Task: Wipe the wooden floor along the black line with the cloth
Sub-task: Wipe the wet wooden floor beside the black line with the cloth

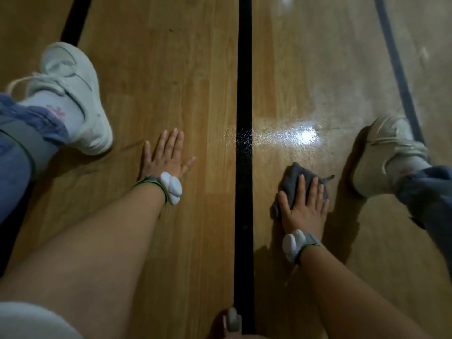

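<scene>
A black line (244,94) runs straight up the middle of the wooden floor (171,69). Just right of the line lies a dark grey cloth (292,182), bunched up, with my right hand (304,206) pressed flat on top of it, fingers spread over it. My left hand (166,155) rests flat on the bare boards left of the line, fingers apart, holding nothing. Both wrists carry a white device on a band. Ahead of the cloth the floor shines with a bright glare patch (305,137).
My left foot in a white sneaker (78,99) stands at the left and my right foot in a white sneaker (386,155) close to the right of the cloth. Two more dark lines (396,59) cross the floor at the far left and right. A small grey wheel (234,319) shows at the bottom edge.
</scene>
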### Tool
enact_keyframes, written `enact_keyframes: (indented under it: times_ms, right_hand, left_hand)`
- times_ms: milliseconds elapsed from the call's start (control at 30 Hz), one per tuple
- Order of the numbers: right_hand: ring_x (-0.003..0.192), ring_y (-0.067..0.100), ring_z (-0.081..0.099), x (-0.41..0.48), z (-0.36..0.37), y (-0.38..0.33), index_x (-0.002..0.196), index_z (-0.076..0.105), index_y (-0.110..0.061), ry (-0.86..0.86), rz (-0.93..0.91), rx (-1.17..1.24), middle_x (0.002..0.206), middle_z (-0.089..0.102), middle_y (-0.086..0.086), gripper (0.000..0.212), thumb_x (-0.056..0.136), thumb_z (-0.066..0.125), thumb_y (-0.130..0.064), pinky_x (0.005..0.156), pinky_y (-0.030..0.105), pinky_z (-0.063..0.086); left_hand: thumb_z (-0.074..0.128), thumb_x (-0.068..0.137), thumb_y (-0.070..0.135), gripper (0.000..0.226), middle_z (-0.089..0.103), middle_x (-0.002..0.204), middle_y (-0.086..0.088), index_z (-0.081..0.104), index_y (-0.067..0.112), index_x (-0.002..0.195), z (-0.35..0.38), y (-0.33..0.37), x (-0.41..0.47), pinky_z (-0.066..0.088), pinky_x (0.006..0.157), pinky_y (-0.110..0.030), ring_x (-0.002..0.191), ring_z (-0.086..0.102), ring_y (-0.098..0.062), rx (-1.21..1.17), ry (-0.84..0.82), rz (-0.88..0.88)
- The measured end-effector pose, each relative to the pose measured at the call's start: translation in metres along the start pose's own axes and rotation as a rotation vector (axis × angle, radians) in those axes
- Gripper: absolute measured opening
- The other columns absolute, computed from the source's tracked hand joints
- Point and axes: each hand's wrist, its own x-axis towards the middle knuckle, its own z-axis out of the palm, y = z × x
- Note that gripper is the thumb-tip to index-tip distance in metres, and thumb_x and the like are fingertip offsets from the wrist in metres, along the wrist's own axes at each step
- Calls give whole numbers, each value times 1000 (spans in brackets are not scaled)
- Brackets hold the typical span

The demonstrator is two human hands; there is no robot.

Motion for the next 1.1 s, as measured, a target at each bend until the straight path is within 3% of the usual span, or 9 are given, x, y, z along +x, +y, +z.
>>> enact_keyframes:
  times_ms: [100,300,433,533,600,733,800,900,1100]
  right_hand:
    - [149,17,-21,-2,2,2,155,-11,-32,32,56,9,163,-21,1,70,99,18,-62,120,41,-13]
    - [150,28,-16,-16,16,-42,156,-9,-22,83,123,15,163,-16,12,72,99,16,-59,120,49,-9]
    - [149,31,-17,-46,40,-94,156,-8,-22,91,-73,-30,162,-15,15,74,97,12,-62,118,51,-13]
    - [150,32,-8,-71,58,-125,157,3,-21,105,-249,-50,163,-4,14,76,94,13,-64,117,53,-10]
    - [151,32,-1,-78,63,-130,157,12,-21,129,-313,-49,164,3,10,75,95,18,-64,118,54,-3]
    - [152,23,-1,-68,57,-105,156,9,-37,133,-390,-46,165,4,2,68,95,21,-65,120,48,-3]
    - [151,18,-9,-59,49,-85,153,-1,-46,110,-356,-59,165,-4,-1,64,95,18,-65,120,45,-9]
    - [149,14,-17,-49,35,-45,148,-12,-50,84,-162,-34,164,-14,-5,63,91,10,-66,120,42,-11]
    - [150,14,-15,-44,20,-3,152,-5,-46,80,42,48,164,-14,-6,69,88,9,-66,121,41,-11]
  left_hand:
    - [5,96,62,72,-28,158,10,-23,24,151,-1,0,0,-12,118,-49,145,-25,-10,-12,-1,-4]
    - [9,98,60,71,-24,160,8,-19,23,152,-1,0,-4,-11,118,-48,146,-22,-11,-26,27,-4]
    - [18,101,52,68,-11,163,6,-7,21,155,9,-6,-27,-7,121,-43,149,-13,-12,-101,140,-22]
    - [22,101,50,67,-4,164,4,-1,20,156,18,-9,-47,-5,121,-41,150,-8,-13,-103,172,3]
    - [23,101,49,66,-4,164,5,-2,21,156,23,-6,-59,-5,121,-41,150,-8,-12,-82,182,9]
    - [17,100,51,67,-10,163,7,-8,22,155,29,2,-75,-9,120,-42,149,-13,-11,-45,170,16]
    - [12,99,53,67,-16,161,9,-13,24,153,33,3,-79,-10,120,-43,148,-16,-9,-23,152,37]
    - [7,97,56,67,-24,158,10,-21,25,150,38,2,-80,-13,119,-45,146,-21,-9,-1,128,47]
    - [0,95,57,68,-30,154,9,-25,23,148,39,2,-77,-14,118,-45,145,-24,-10,20,130,55]
